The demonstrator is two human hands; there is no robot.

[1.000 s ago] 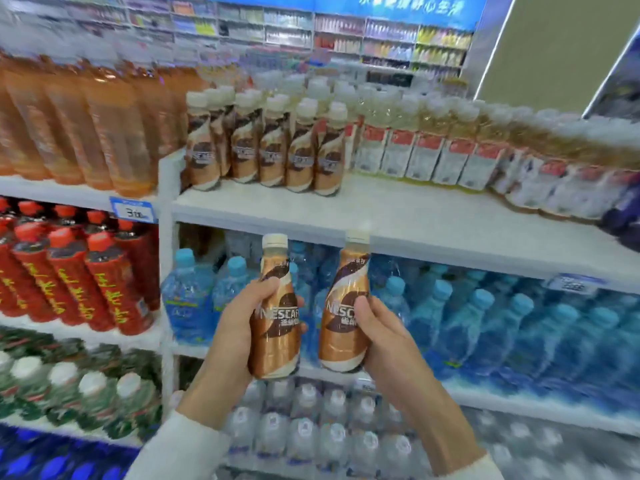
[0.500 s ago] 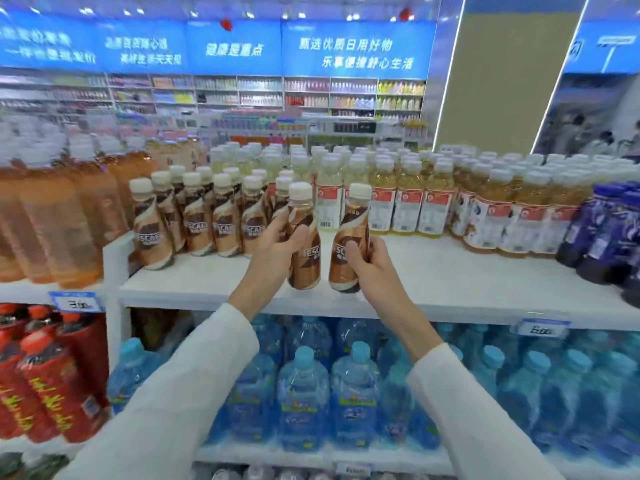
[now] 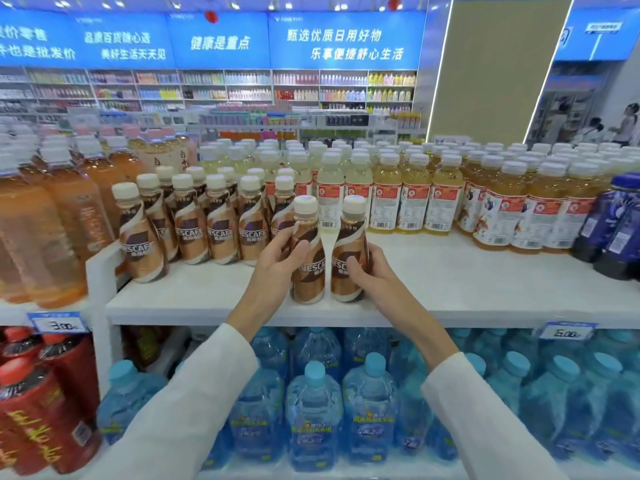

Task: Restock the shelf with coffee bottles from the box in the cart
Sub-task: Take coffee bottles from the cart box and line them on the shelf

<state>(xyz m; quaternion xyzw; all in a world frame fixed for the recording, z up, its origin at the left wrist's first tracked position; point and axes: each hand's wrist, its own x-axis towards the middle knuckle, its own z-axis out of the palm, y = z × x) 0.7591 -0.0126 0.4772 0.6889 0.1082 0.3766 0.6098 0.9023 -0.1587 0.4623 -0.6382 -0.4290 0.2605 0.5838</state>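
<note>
Two brown coffee bottles with cream caps stand side by side near the front edge of the white top shelf point(image 3: 450, 292). My left hand point(image 3: 277, 261) grips the left coffee bottle point(image 3: 308, 271) around its middle. My right hand point(image 3: 367, 271) grips the right coffee bottle point(image 3: 348, 251) the same way. Both bottles are upright and their bases seem to touch the shelf. Just behind and to the left stands a row of several matching coffee bottles point(image 3: 188, 230). The box and the cart are out of view.
Yellow drink bottles point(image 3: 415, 199) fill the shelf's back right, dark blue bottles point(image 3: 620, 220) its far right. Large orange bottles point(image 3: 38, 230) stand at the left. Below are blue water bottles point(image 3: 315, 410) and red bottles point(image 3: 38, 393). Bare shelf lies right of my hands.
Both hands raised the two coffee bottles from in front of the lower shelf up to the top shelf, then brought them down near its front edge. The view tilted upward.
</note>
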